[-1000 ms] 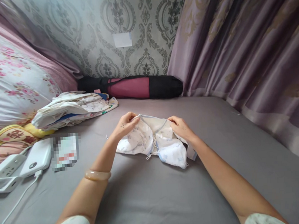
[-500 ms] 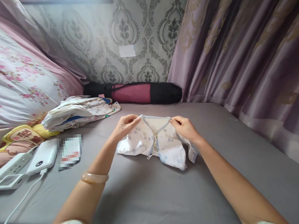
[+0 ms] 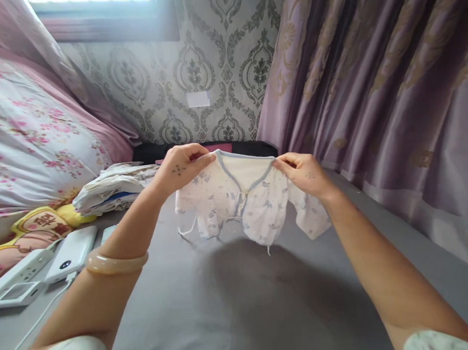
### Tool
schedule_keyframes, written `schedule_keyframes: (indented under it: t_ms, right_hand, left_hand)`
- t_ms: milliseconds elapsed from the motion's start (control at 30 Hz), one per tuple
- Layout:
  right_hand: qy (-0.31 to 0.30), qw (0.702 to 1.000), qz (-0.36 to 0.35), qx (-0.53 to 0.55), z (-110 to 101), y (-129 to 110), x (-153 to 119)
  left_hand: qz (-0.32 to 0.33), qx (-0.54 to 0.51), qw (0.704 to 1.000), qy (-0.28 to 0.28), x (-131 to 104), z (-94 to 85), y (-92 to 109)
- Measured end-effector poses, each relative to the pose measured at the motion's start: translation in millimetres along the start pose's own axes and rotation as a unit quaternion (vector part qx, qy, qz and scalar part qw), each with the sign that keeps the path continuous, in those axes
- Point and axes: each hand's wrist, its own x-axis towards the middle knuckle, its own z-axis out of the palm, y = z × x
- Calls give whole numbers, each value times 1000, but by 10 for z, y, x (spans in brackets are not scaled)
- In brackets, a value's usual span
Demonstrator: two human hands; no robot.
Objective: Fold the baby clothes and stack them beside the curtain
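A small white baby shirt (image 3: 262, 207) with blue trim, a pale blue print and thin tie strings hangs in the air between my hands. Its left shoulder, beside the neckline, is pinched by my left hand (image 3: 186, 166). My right hand (image 3: 303, 173) pinches the other shoulder, so the neckline is stretched between them. The sleeves dangle at both sides, and a shadow falls on the grey sheet (image 3: 179, 310) beneath.
To the left lie a pile of folded clothes (image 3: 108, 188), a yellow cushion (image 3: 39, 226), a white power bank (image 3: 72, 253) with a cable and a power strip (image 3: 24, 272). A long black and pink bag (image 3: 220, 148) lies against the wall; curtains (image 3: 355, 83) hang right.
Both hands have raised the baby shirt off the sheet, and its body and sleeves now hang down. The hands are slightly farther apart. The view has tilted up, showing more window.
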Motion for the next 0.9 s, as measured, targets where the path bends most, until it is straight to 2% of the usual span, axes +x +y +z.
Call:
schedule_keyframes:
  t_ms: [100, 200, 300, 467, 533, 667, 767, 900]
  right_hand:
    - [-21, 998, 8, 51, -181, -155, 67]
    - [-65, 994, 31, 88, -246, -176, 125]
    - [-88, 992, 31, 89, -212, -112, 175]
    - [-75, 982, 61, 160, -152, -20, 203]
    - [-71, 982, 66, 162, -149, 1, 194]
    - [-132, 969, 88, 191, -149, 20, 161]
    - [-119, 975, 85, 164, -144, 25, 148]
    - [-150, 968, 80, 183, -146, 48, 148]
  left_hand:
    - [-7, -51, 999, -5, 57, -111, 109]
    - [-45, -101, 992, -58, 94, -92, 75]
    - [-70, -105, 988, -92, 118, 17, -20]
    - [-110, -195, 973, -63, 114, 108, -53]
    - [-129, -198, 967, -92, 109, 101, -34]
    - [-163, -225, 950, -145, 111, 107, -38]
    - [-185, -210, 951, -131, 117, 147, -83]
    - [-175, -260, 940, -137, 115, 194, -139]
